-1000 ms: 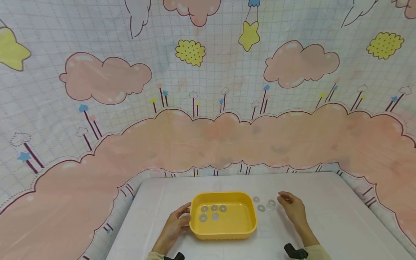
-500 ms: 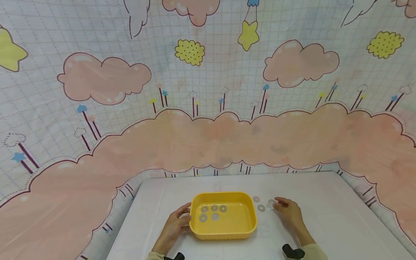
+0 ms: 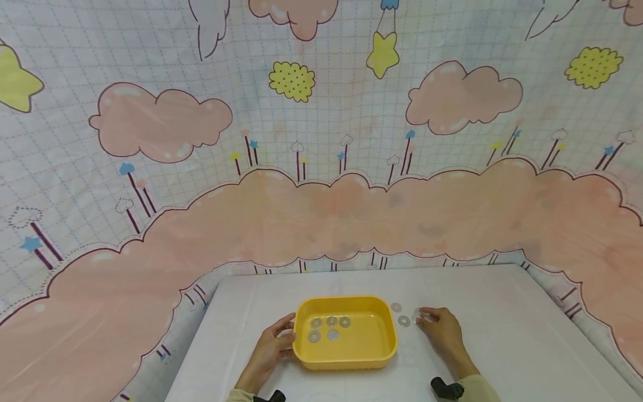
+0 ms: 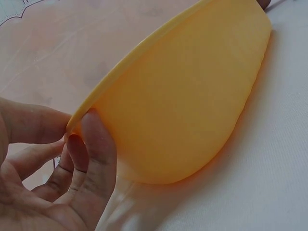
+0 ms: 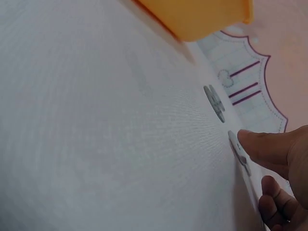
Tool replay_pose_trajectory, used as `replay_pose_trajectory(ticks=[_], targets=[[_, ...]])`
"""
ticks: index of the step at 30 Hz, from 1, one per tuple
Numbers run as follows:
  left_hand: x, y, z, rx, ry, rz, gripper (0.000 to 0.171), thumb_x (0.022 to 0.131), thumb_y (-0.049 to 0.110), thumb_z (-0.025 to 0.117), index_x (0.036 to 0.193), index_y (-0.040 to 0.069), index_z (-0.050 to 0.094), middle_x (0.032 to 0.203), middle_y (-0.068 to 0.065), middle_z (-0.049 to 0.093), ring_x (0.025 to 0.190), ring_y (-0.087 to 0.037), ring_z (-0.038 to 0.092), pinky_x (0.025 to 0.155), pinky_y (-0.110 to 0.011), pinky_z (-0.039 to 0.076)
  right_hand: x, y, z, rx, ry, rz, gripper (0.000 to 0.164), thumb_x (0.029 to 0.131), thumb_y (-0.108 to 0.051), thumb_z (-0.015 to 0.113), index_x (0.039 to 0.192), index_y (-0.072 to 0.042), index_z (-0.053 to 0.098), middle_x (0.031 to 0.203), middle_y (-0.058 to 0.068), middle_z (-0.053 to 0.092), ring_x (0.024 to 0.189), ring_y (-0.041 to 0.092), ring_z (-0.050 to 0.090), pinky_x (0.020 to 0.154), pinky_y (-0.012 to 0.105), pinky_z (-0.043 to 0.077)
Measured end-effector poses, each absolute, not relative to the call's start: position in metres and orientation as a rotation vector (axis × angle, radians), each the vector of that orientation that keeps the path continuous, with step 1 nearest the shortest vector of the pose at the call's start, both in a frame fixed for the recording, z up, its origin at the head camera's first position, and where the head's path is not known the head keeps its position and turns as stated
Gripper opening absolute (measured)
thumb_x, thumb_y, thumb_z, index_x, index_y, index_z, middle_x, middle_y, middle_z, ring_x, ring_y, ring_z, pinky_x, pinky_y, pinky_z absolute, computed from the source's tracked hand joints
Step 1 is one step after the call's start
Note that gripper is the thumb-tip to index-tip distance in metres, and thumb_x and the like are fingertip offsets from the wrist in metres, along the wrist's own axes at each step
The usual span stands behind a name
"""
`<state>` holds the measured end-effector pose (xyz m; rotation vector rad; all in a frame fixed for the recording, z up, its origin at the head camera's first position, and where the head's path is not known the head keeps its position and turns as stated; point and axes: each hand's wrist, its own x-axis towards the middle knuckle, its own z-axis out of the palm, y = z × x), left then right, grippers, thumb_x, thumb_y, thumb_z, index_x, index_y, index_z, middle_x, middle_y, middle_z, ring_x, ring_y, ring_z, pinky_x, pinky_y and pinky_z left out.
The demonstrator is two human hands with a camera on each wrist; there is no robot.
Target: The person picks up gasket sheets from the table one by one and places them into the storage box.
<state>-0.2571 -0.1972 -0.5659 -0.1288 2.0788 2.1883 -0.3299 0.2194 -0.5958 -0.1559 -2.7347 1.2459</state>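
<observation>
The right hand (image 3: 444,335) had moved left onto the rightmost flat washers (image 5: 235,144), right of the yellow tray (image 3: 370,340); whether it pinched any was unclear. The left hand (image 3: 271,349) still gripped the tray's rim.

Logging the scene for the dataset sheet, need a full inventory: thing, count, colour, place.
tray: 1, yellow, on the table
rings in the tray: 5, silver-grey, flat, toward its left side
loose rings: 2, silver-grey, on the table right of the tray
ring at the right hand: at least 1, grey, on the table; partly hidden, exact count unclear
table: 1, white, under everything
backdrop: 1, pink and white with clouds and stars, behind the table
wrist devices: 2, black, one per wrist
sleeves: 2, pale yellowish, at image bottom
left hand: 1, bare, holding the tray's rim
right hand: 1, bare, at the ring
</observation>
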Motion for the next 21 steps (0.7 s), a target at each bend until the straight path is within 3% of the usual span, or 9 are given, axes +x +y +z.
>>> replay_pose_trajectory(ticks=[12, 18, 21], targets=[[-0.2589, -0.1971, -0.5661, -0.133, 2.067, 2.189, 0.061, 0.091, 0.005, 0.059, 0.149, 0.002, 0.039, 0.120, -0.007, 0.048, 0.081, -0.011, 0.061, 0.069, -0.026, 0.054, -0.3280, 0.2159, -0.5932, -0.082, -2.759, 1.041, 0.035, 0.081, -0.020, 0.074, 0.113, -0.005, 0.073, 0.117, 0.027, 0.062, 0.112, 0.047, 0.055, 0.094, 0.064, 0.039], [-0.2572, -0.1958, -0.5654, -0.133, 2.070, 2.196, 0.061, 0.090, 0.004, 0.060, 0.148, 0.001, 0.040, 0.119, -0.008, 0.048, 0.081, -0.012, 0.061, 0.068, -0.026, 0.055, -0.3261, 0.2165, -0.5930, -0.067, -2.743, 1.062, 0.034, 0.080, -0.018, 0.075, 0.110, -0.005, 0.071, 0.111, 0.024, 0.065, 0.104, 0.041, 0.058, 0.089, 0.061, 0.040], [-0.2570, -0.1960, -0.5651, -0.131, 2.072, 2.193, 0.062, 0.090, 0.004, 0.060, 0.148, 0.001, 0.039, 0.119, -0.007, 0.048, 0.080, -0.011, 0.061, 0.068, -0.026, 0.054, -0.3266, 0.2169, -0.5947, -0.080, -2.721, 1.095, 0.033, 0.080, -0.016, 0.075, 0.110, -0.005, 0.071, 0.104, 0.017, 0.068, 0.096, 0.034, 0.060, 0.085, 0.052, 0.043]])
